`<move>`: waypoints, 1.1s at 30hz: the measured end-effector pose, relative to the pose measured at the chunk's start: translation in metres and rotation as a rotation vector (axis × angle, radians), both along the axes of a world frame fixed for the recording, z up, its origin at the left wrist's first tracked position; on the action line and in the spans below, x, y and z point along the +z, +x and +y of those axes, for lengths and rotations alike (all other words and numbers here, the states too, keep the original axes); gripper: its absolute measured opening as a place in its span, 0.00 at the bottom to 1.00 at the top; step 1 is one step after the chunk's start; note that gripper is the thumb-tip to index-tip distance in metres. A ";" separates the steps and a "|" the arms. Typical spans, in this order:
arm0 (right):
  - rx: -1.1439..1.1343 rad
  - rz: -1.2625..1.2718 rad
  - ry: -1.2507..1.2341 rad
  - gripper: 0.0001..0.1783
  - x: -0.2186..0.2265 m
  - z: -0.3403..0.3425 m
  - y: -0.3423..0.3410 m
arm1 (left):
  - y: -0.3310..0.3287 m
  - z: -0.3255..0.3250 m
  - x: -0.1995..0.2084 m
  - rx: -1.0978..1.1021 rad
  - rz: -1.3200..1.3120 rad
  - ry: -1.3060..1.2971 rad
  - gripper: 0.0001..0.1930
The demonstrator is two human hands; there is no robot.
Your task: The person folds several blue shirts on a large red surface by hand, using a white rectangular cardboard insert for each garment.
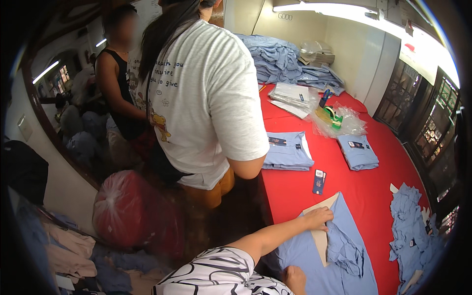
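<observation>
A light blue shirt point(350, 221) lies spread on the red-covered table in front of me, with a beige cardboard sheet point(320, 243) on it. A sleeve is bunched over the sheet's right side. My left hand point(318, 218) rests at the upper part of the sheet, fingers curled against the shirt's fabric. Lower down, my right hand point(295, 278) is closed at the shirt's near edge; its fingertips are partly hidden. Dark blue hang tags point(319, 182) lie on the table just beyond the shirt.
Folded blue shirts point(290, 158) point(360, 156) with tags lie farther up the red table point(339, 177). Beyond are a green tape dispenser point(334, 118), plastic bags point(346, 129) and piled shirts point(270, 56). Loose shirts point(415, 231) lie right. A co-worker point(209, 93) stands at the table's left; another person point(118, 83) stands behind.
</observation>
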State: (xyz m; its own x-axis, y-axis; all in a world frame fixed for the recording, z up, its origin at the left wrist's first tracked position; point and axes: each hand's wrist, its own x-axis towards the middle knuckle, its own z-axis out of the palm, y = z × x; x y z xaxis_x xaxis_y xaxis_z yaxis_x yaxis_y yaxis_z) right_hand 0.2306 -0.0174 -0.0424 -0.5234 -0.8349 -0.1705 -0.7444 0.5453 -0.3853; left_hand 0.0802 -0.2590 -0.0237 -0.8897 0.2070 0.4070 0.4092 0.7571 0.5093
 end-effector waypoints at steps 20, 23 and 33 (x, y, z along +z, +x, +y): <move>-1.083 0.639 0.055 0.24 0.031 0.190 0.082 | -0.023 0.028 -0.004 0.247 0.118 -0.027 0.13; -1.163 0.671 0.065 0.24 0.008 0.235 0.114 | -0.038 0.030 -0.019 0.152 0.354 0.119 0.13; -1.386 0.403 -0.683 0.05 0.050 0.292 0.090 | -0.057 0.024 -0.008 0.178 0.244 -0.137 0.10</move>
